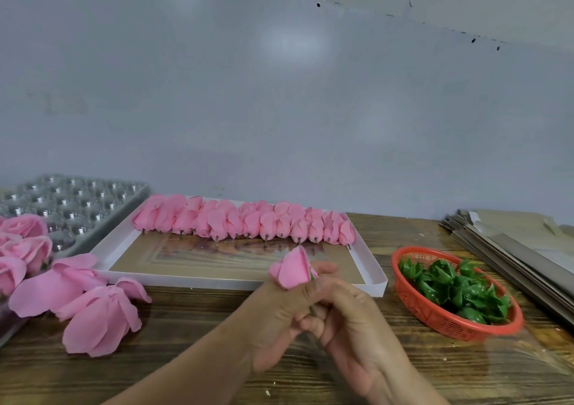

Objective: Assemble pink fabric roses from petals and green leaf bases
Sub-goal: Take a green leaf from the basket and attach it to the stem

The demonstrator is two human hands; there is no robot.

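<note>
Both my hands meet over the wooden table near its front. My left hand [279, 311] grips a pink fabric rose bud [293, 268] that sticks up above its fingers, a bit of green showing at the bud's base. My right hand [344, 317] curls round the lower end of the same bud, where a thin stem peeks out. Behind them a row of several finished pink buds [245, 221] lies in a shallow white tray [369, 268]. A red basket [413, 302] of green leaf bases [456, 286] sits to the right.
Loose pink petals [93, 305] lie at the left front, with open pink roses [25, 243] at the left edge. A clear plastic mould tray [74, 205] stands at the back left. Flat cardboard sheets [512, 243] are stacked at the right. A grey wall rises behind.
</note>
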